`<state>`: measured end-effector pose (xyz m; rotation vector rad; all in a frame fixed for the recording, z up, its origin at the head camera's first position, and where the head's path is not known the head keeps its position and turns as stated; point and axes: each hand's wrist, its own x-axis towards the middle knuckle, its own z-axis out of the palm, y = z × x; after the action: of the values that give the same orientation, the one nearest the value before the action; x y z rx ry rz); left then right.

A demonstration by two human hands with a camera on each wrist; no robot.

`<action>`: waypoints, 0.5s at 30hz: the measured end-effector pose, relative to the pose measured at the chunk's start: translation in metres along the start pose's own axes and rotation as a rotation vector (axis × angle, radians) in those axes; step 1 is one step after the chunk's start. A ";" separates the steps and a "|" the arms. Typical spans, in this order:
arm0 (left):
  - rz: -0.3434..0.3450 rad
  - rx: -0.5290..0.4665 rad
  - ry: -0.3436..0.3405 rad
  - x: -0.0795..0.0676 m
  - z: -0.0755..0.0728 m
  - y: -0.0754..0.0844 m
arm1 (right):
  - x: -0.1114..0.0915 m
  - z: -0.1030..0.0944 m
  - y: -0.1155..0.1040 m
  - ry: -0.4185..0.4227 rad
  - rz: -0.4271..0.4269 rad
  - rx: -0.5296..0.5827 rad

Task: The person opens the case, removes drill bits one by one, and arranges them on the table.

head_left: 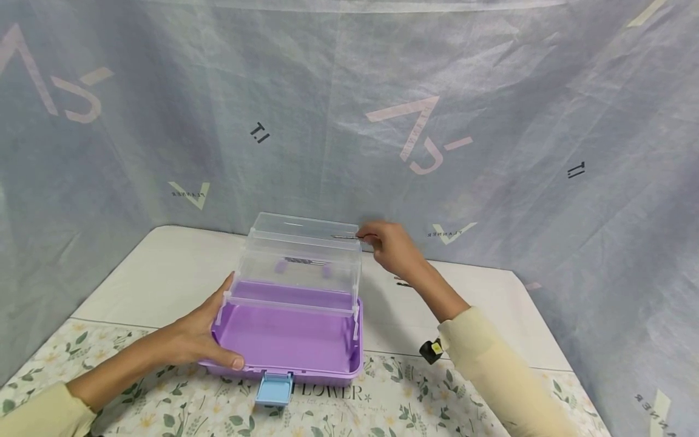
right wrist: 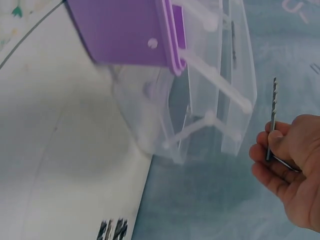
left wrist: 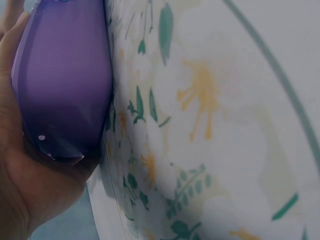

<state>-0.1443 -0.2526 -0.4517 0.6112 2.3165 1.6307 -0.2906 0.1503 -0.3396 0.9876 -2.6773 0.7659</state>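
Observation:
A purple storage box stands unlatched, its clear fold-out trays raised above the base. My left hand grips the box's left end, thumb on the front rim and fingers round the side. Over the right end of the top tray, my right hand pinches a twist drill bit between thumb and fingers. A second thin dark shank lies across the same fingers. Several dark bits show through the clear plastic, and one more bit shows in the upper tray in the right wrist view.
More drill bits lie on the white tabletop right of the box. A light blue latch hangs from the box front. Flower-printed cloth covers the near table, and a grey curtain rises behind. By the right sleeve is a small black-and-yellow block.

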 end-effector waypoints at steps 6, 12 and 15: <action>-0.018 0.010 0.005 -0.001 0.000 0.001 | -0.011 -0.010 0.015 0.018 0.041 -0.004; -0.016 0.010 0.004 -0.001 0.000 -0.001 | -0.025 -0.020 0.028 -0.008 0.097 -0.018; -0.015 0.010 0.004 0.000 -0.001 -0.001 | -0.032 -0.023 0.035 -0.021 0.127 -0.027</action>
<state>-0.1442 -0.2534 -0.4521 0.5910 2.3276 1.6166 -0.2888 0.2027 -0.3454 0.8304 -2.7828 0.7447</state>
